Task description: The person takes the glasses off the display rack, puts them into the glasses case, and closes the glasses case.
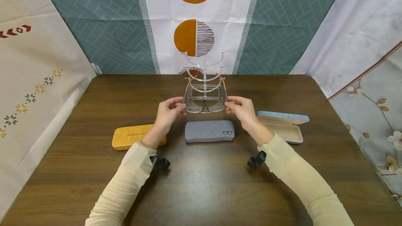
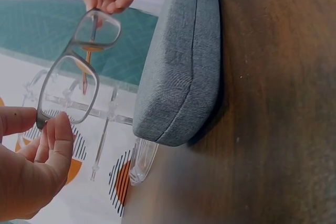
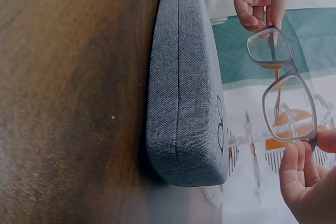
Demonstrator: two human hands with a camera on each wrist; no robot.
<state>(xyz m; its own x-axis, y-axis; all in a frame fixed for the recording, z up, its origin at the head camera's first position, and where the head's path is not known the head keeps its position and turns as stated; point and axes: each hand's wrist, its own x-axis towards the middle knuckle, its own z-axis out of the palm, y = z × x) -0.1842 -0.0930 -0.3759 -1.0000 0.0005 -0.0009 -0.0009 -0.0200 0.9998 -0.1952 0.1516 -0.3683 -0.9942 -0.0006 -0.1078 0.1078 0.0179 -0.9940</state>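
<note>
While the left hand is pinching one end of the glasses, the right hand is pinching the other, so both sets of fingers are clamped on the frame near the hinges. They're holding it up above the worktop, around the middle toward the far edge, orange-tipped temples pointing away. A clear display stand is standing back there too; can't tell if the glasses are touching it. Closer in, a closed gray case is sitting midway between the side edges, a yellow case is lying toward the left edge, and an open blue case toward the right.
</note>
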